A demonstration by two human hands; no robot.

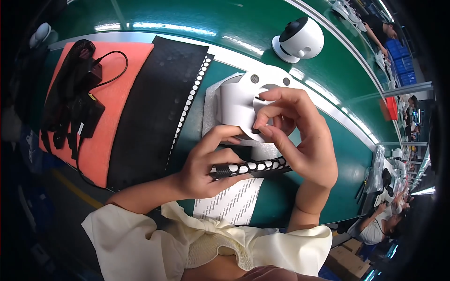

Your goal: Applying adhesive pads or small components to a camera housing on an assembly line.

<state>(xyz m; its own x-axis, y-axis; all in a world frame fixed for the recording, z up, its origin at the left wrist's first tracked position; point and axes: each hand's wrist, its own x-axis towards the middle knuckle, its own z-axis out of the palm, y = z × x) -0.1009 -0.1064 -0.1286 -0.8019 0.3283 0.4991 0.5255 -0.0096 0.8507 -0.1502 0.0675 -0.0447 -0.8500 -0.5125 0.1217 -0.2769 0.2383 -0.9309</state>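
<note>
A white plastic housing (230,102) with rounded lobes and dark round spots sits in front of me on a bubble-wrap sheet (210,110). My left hand (206,166) is closed round a black strip with white dots (253,167), held below the housing. Its index finger reaches to the housing's lower edge. Over the housing's right side, my right hand (300,131) has thumb and fingers bent into a pinch at a lower lobe, beside a dark spot. Whatever lies between those fingertips is too small or hidden to make out.
Left of the housing lies a black sheet (154,103) edged with white dots. Beyond it, black adapters and cables (89,112) rest on pink foam (119,93). A white ball-shaped camera (307,40) stands far right. Printed white paper (229,202) lies near me. Other people work at right.
</note>
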